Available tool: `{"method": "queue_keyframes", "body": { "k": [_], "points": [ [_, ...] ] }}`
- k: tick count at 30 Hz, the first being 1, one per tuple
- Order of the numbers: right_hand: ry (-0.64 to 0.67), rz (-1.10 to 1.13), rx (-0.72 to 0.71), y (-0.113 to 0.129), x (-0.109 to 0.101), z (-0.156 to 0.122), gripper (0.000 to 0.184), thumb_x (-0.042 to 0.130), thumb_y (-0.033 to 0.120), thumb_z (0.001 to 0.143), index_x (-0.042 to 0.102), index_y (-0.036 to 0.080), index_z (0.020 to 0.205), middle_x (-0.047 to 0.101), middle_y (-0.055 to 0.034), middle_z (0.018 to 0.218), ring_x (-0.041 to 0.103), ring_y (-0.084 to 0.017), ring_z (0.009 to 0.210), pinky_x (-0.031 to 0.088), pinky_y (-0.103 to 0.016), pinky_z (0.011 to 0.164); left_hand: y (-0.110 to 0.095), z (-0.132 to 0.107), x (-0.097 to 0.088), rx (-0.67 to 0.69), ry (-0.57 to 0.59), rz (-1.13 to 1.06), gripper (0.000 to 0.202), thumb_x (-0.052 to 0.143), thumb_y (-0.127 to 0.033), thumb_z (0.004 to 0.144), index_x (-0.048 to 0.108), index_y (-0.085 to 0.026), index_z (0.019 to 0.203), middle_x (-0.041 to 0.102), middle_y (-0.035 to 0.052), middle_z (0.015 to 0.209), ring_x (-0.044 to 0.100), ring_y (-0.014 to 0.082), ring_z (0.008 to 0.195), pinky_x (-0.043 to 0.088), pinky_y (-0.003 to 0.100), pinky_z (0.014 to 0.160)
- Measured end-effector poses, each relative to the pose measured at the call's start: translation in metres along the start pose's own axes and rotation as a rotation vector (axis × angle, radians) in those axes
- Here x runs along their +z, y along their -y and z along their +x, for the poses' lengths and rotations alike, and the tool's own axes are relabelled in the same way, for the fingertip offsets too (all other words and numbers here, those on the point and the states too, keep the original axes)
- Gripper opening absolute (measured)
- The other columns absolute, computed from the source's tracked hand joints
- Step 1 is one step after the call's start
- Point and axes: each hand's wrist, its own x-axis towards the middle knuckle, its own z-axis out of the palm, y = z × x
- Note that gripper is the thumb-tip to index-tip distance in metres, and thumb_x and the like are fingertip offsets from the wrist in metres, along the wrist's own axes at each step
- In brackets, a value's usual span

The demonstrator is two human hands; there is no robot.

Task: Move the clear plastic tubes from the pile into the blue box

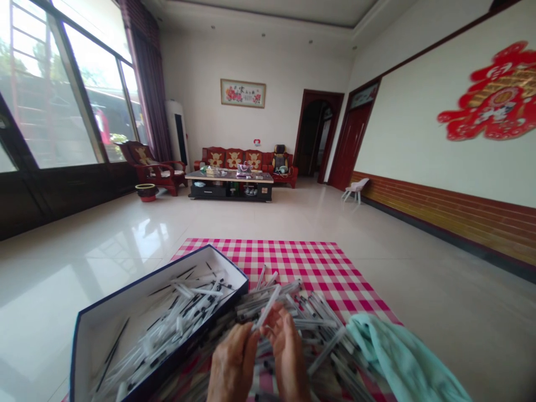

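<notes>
Well, the left hand and the right hand meet just above a heap of pens, their fingers curled and closed around one slim clear plastic pen. It stands tilted upward between them, with its lower end pinched among the fingertips. Which hand bears more of it cannot be told. Directly under and ahead of the hands, the loose heap of pens sprawls at all angles, its translucent barrels and dark tips crossing one another. To the left of the hands sits a shallow rectangular cardboard box, white inside with a navy-blue edge, its rim just beside the heap. More pens lie inside it in rough, overlapping drifts, mixed with thin dark strips. The box and the heap rest on a pink-and-white checked cloth spread over a glossy tile floor. To the right of the hands, a soft, crumpled teal towel lies in thick folds over the cloth's edge. Far ahead, well beyond the cloth, stands a low dark coffee table in front of a red wooden sofa with carved backs.
</notes>
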Motion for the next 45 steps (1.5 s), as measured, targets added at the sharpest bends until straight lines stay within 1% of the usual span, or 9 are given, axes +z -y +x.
{"method": "queue_keyframes", "body": {
  "k": [3,6,10,13,16,21,28,38,45],
  "points": [
    [-0.061,0.131,0.040,0.008,-0.009,0.009,0.040,0.059,0.053,0.079,0.064,0.021,0.101,0.072,-0.0032,0.082,0.065,-0.020,0.077,0.052,-0.034,0.071,0.016,0.014,-0.037,-0.111,-0.071,0.283,0.026,0.040,-0.034,0.092,0.063,-0.021,0.095,0.066,0.0030,0.080,0.065,0.0155,0.070,0.045,0.022,0.059],
    [-0.083,0.201,0.047,0.013,-0.017,0.014,0.037,0.063,0.051,0.077,0.065,0.019,0.095,0.071,-0.0014,0.073,0.063,-0.017,0.068,0.052,-0.031,0.065,0.034,0.023,-0.072,-0.341,-0.041,0.549,0.027,0.039,-0.032,0.091,0.064,-0.023,0.098,0.067,0.0045,0.093,0.065,0.0198,0.077,0.043,0.027,0.063],
    [-0.074,0.217,0.040,0.013,-0.022,0.015,0.033,0.065,0.048,0.076,0.065,0.019,0.091,0.069,-0.0003,0.069,0.061,-0.016,0.062,0.051,-0.030,0.062,0.050,0.025,-0.094,-0.526,0.036,0.625,0.035,0.037,-0.039,0.091,0.065,-0.023,0.104,0.068,0.0067,0.100,0.065,0.0265,0.085,0.044,0.032,0.067],
    [-0.060,0.197,0.028,0.011,-0.022,0.013,0.031,0.064,0.046,0.078,0.065,0.019,0.092,0.069,-0.0002,0.068,0.060,-0.015,0.061,0.050,-0.029,0.061,0.048,0.025,-0.091,-0.454,-0.025,0.607,0.035,0.043,-0.038,0.088,0.063,-0.020,0.110,0.066,0.0079,0.110,0.062,0.0271,0.097,0.045,0.033,0.076],
    [-0.071,0.173,0.024,0.011,-0.021,0.012,0.030,0.064,0.045,0.078,0.065,0.019,0.091,0.068,-0.0002,0.068,0.060,-0.016,0.061,0.050,-0.029,0.061,0.035,0.026,-0.082,-0.317,-0.042,0.518,0.027,0.046,-0.034,0.087,0.066,-0.023,0.101,0.068,0.0041,0.106,0.062,0.0219,0.094,0.044,0.028,0.079],
    [-0.068,0.157,0.017,0.010,-0.021,0.012,0.028,0.064,0.043,0.078,0.065,0.019,0.090,0.067,0.0001,0.067,0.059,-0.015,0.059,0.049,-0.029,0.060,0.020,0.023,-0.067,-0.331,0.284,0.390,0.026,0.043,-0.029,0.088,0.067,-0.026,0.079,0.071,0.0019,0.073,0.066,0.0196,0.069,0.040,0.027,0.061],
    [-0.059,0.169,0.024,0.009,-0.020,0.012,0.027,0.064,0.042,0.078,0.066,0.018,0.090,0.067,0.0002,0.067,0.059,-0.014,0.060,0.049,-0.028,0.060,0.023,0.013,-0.054,-0.403,0.448,0.580,0.027,0.041,-0.025,0.085,0.066,-0.020,0.078,0.072,0.0115,0.081,0.068,0.0299,0.080,0.045,0.035,0.064],
    [-0.047,0.154,0.028,0.009,-0.019,0.011,0.027,0.064,0.043,0.078,0.066,0.019,0.090,0.067,0.0006,0.066,0.059,-0.014,0.059,0.049,-0.027,0.060,0.011,0.016,-0.059,-0.405,0.445,0.543,0.023,0.043,-0.024,0.084,0.066,-0.022,0.079,0.071,0.0082,0.077,0.068,0.0262,0.075,0.042,0.031,0.059],
    [-0.025,0.153,0.043,0.008,-0.017,0.009,0.027,0.066,0.044,0.077,0.067,0.019,0.088,0.066,-0.0005,0.069,0.059,-0.015,0.062,0.049,-0.028,0.059,-0.009,0.023,-0.064,-0.332,0.230,0.100,0.023,0.050,-0.036,0.083,0.067,-0.021,0.079,0.060,0.0011,0.073,0.057,0.0163,0.066,0.037,0.026,0.061]
  ]
}}
